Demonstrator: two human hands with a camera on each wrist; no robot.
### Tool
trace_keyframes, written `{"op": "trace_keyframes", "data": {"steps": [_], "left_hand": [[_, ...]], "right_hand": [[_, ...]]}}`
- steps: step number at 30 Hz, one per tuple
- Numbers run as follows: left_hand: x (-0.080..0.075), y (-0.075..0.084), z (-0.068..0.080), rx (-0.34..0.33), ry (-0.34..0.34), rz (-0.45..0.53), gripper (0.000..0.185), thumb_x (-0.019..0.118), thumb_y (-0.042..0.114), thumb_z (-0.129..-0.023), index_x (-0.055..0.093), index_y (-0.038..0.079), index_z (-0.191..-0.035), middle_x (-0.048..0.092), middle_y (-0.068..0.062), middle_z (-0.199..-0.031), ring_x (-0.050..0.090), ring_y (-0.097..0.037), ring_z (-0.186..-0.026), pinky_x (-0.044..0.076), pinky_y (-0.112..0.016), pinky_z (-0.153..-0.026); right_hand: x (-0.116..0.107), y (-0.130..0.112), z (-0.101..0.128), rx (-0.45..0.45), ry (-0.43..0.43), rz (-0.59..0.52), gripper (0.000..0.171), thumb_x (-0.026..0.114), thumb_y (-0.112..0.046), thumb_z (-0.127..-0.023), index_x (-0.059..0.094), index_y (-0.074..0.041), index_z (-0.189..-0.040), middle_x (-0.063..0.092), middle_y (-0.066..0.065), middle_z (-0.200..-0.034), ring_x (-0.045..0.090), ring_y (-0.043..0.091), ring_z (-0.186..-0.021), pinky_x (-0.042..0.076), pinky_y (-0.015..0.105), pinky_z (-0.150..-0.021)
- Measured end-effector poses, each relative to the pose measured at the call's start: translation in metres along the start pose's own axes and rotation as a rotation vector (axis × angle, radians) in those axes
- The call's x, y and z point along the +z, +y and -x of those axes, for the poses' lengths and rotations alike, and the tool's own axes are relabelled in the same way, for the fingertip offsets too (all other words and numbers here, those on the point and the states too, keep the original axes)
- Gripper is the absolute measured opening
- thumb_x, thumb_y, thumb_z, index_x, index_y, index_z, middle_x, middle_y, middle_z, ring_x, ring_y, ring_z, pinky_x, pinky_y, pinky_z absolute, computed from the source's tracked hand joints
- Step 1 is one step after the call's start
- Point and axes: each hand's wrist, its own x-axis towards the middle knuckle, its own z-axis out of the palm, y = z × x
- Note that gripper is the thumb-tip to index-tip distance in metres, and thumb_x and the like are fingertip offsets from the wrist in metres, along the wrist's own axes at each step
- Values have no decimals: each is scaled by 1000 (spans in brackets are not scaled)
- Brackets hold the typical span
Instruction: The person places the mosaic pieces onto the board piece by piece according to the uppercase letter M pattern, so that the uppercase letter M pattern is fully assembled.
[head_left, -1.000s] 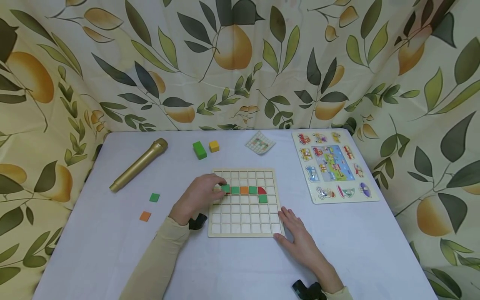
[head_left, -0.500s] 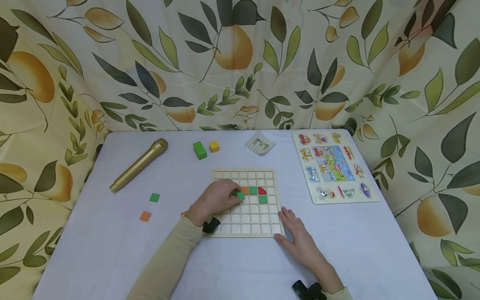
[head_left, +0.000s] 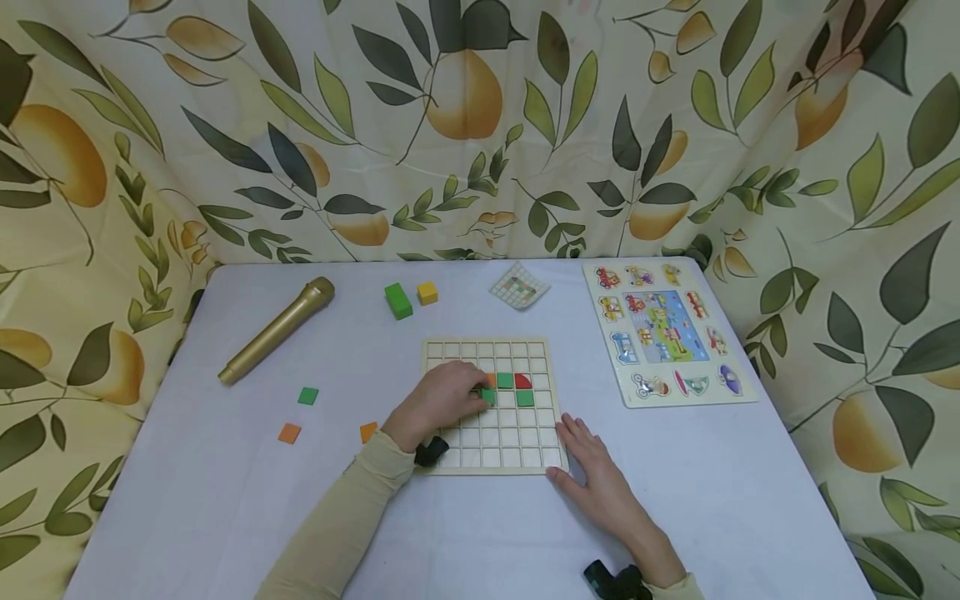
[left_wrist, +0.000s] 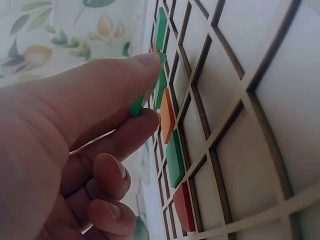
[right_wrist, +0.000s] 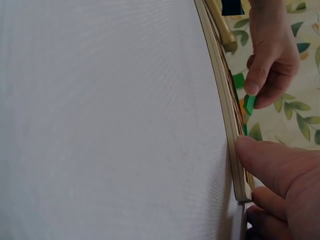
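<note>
My left hand (head_left: pixel 438 402) is over the left half of a wooden grid board (head_left: pixel 510 437). Thumb and index finger pinch a green square tile (left_wrist: pixel 137 106), tilted in the left wrist view. Set into the board are an orange tile (left_wrist: pixel 167 117), another green tile (left_wrist: pixel 175 160) and a red rounded tile (left_wrist: pixel 183 206); a further green tile (head_left: pixel 525 398) lies just below the red one. The left hand hides part of this row in the head view. At the board's lower right edge rests my right hand (head_left: pixel 600 479), fingers extended, its thumb (right_wrist: pixel 262 152) touching the rim.
Left of the board lie loose orange tiles (head_left: pixel 289 433) and a green one (head_left: pixel 307 396). Behind are a gold microphone (head_left: pixel 277 331), a green block (head_left: pixel 398 302), a yellow block (head_left: pixel 427 292) and a pattern card (head_left: pixel 520 286). A picture puzzle board (head_left: pixel 667 333) lies right.
My left hand has moved right and slightly nearer from the row's left end, holding the green tile. An orange tile beside the sleeve has come into view. The right hand stays put.
</note>
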Motion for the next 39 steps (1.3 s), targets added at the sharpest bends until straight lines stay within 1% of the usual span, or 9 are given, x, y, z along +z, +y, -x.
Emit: {"op": "trace_keyframes", "data": {"steps": [4, 10, 15, 19, 25, 32, 35, 39], "left_hand": [[3, 1, -1, -17, -19, -25, 23, 78, 26, -86, 74, 13, -105, 67, 5, -94, 56, -12, -84, 47, -26, -72], [7, -1, -2, -18, -1, -55, 24, 79, 28, -85, 74, 14, -104, 66, 5, -93, 56, -12, -83, 48, -26, -70], [9, -3, -3, -11, 2, -55, 26, 79, 29, -85, 74, 14, -105, 62, 5, -93, 54, -12, -81, 47, -25, -69], [9, -4, -3, -4, 3, -60, 26, 79, 29, -84, 73, 15, -105, 61, 4, -95, 54, -11, -82, 47, -25, -69], [6, -2, -2, -19, -9, -25, 28, 80, 28, -84, 73, 13, -107, 61, 3, -98, 55, -12, -83, 48, -27, -71], [0, -7, 6, -57, -16, 16, 30, 78, 28, -86, 72, 12, -111, 63, 2, -103, 57, -14, -90, 48, -30, -81], [-4, -14, 12, -67, -7, 27, 30, 76, 26, -87, 71, 12, -113, 63, 1, -106, 57, -15, -93, 48, -32, -84], [-11, -25, 21, -89, 15, 3, 30, 75, 26, -89, 70, 11, -114, 64, 1, -107, 58, -16, -95, 48, -33, -85]], "right_hand": [[0, 1, 0, -1, 2, -1, 74, 74, -26, -89, 38, -2, -149, 27, 11, -157, 16, 32, -145, 13, 58, -112], [0, 1, 0, -12, 15, -4, 74, 75, -26, -88, 39, -2, -148, 28, 12, -156, 17, 33, -144, 14, 59, -111], [1, 2, 0, -20, 27, -7, 74, 75, -25, -87, 40, -2, -148, 29, 13, -156, 18, 34, -144, 15, 60, -110], [1, 3, -1, -19, 17, -9, 74, 75, -26, -88, 39, -2, -148, 28, 12, -156, 17, 34, -144, 14, 60, -110], [1, 4, -1, -5, -2, -12, 74, 74, -27, -88, 38, -2, -148, 27, 11, -157, 15, 32, -145, 12, 58, -112], [2, 3, -1, 10, -16, -6, 75, 74, -28, -89, 37, -3, -149, 26, 11, -157, 14, 30, -145, 11, 56, -112], [1, 2, -1, 11, -21, -5, 75, 74, -27, -89, 37, -3, -149, 26, 10, -157, 14, 30, -145, 11, 56, -112], [0, 1, -1, 3, -18, -1, 75, 74, -27, -89, 37, -2, -149, 26, 11, -157, 14, 31, -145, 11, 56, -112]]}}
